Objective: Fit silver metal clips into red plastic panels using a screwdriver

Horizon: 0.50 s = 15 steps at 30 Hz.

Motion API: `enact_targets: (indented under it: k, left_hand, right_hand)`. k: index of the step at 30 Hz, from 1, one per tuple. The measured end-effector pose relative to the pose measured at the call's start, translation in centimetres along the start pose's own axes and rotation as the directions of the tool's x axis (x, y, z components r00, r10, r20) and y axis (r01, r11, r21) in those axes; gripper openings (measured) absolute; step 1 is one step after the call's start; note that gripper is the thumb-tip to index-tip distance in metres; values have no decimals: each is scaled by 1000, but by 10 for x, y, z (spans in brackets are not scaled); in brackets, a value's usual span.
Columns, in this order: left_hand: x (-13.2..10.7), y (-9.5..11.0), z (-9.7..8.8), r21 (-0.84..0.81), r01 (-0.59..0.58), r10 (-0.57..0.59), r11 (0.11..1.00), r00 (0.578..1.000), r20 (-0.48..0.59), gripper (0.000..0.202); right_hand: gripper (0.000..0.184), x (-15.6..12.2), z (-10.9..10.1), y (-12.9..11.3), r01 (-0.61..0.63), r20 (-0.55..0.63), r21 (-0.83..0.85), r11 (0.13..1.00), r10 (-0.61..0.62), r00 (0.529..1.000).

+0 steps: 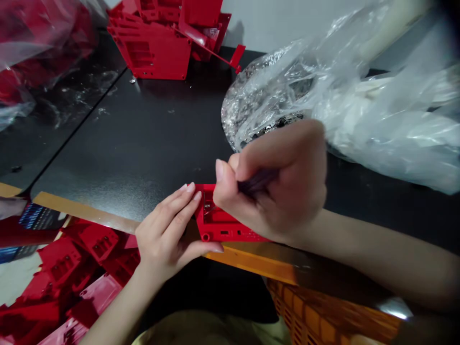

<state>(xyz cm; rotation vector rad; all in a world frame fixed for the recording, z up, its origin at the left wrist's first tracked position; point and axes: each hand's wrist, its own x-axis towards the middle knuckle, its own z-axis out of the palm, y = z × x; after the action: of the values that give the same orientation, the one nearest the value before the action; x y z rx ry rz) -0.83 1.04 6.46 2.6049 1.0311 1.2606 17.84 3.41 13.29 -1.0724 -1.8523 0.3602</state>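
A small red plastic housing (pixel 219 225) lies at the near edge of the black table (pixel 143 139). My left hand (pixel 168 235) steadies it, fingers along its left side and thumb under its front edge. My right hand (pixel 276 182) is closed round a dark, slim tool handle (pixel 257 182) whose tip points down into the housing's open top. The tool's tip is hidden by my thumb.
Stacked red plastic parts (pixel 161 38) stand at the table's far edge. A clear plastic bag (pixel 341 100) of small metal pieces lies at the right. More red parts (pixel 64 282) are piled below the table at the left. An orange basket (pixel 323 321) sits at my lower right.
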Motion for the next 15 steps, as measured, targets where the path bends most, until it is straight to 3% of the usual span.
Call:
enact_targets:
  k: [4,15]
  left_hand:
    - [-1,0,1,5,10,-10,1000,1000,1,67]
    - [0,-1,0,-1,6,-6,1000,1000,-12,73]
  right_hand:
    - [23,7,3,4,101,-209,-19,995,-102,973]
    - [28,6,-1,4,116,-156,46,992,-107,982]
